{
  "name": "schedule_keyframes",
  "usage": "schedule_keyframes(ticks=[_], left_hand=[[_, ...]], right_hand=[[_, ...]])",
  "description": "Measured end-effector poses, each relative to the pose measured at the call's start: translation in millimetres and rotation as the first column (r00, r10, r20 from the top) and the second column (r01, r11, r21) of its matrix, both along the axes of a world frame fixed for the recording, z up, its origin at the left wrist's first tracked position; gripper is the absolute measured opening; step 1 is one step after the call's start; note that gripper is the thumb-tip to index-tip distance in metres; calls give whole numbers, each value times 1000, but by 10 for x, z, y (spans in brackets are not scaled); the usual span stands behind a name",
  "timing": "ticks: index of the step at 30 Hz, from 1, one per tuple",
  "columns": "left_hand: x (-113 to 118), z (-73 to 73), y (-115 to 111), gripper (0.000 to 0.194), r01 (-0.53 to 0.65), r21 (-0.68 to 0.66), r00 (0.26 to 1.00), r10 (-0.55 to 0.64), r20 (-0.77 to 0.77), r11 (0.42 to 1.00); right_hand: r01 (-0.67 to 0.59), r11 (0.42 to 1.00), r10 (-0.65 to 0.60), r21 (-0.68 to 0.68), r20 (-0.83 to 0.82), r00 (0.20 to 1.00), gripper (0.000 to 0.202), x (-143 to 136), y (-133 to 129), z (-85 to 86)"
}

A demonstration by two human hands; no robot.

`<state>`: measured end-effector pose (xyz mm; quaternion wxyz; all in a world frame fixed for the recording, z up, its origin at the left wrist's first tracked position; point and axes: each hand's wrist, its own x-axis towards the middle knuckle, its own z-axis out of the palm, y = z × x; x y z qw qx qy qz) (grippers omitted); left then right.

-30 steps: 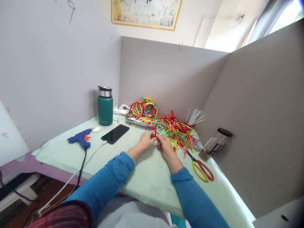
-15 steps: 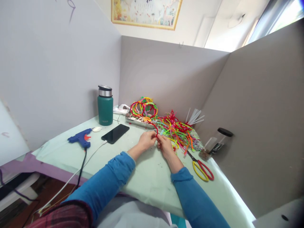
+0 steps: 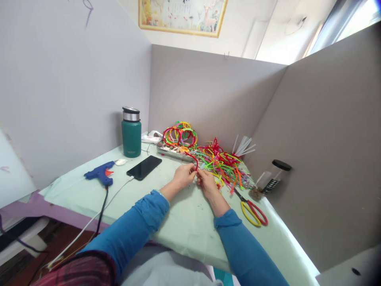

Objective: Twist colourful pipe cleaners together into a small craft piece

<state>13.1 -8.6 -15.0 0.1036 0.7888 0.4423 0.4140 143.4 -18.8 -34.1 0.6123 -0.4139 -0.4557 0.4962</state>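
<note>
A red fuzzy stem curves up from between my fingertips toward the metal tray. My left hand pinches it from the left. My right hand closes on its lower end, fingertips meeting those of the left. Just behind and right of my hands lies a tangled pile of colourful fuzzy stems. Colourful fuzzy rings rest on the tray, above small pieces. The stem's very end is hidden by my fingers.
To the left are a green bottle, a black phone on a white cable, and a blue glue gun. On the right lie scissors and a tilted clear jar. White sticks stand behind the pile. Grey panels enclose the table.
</note>
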Motion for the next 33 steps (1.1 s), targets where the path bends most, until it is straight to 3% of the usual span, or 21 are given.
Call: schedule_keyframes(ticks=[9,21,24,29,33], left_hand=[[-17,34,-58,16,15,97,994,-5,-106,995],[-16,64,-126,21,37,123,983,-14,-185,992],[-13,52,-99,20,48,120,991,-32,-131,992],[3,-11,47,18,135,-105,989,-127,76,985],[9,-41,131,22,229,-329,960,-156,233,916]], right_hand=[[-1,1000,1,-7,-26,1000,36,15,14,-9],[11,1000,-14,-28,-107,994,33,5,9,13],[17,999,-20,-27,-111,994,32,14,20,6],[30,999,-33,-32,-98,995,33,27,36,-13],[13,1000,-14,-28,-53,998,35,15,25,-6]])
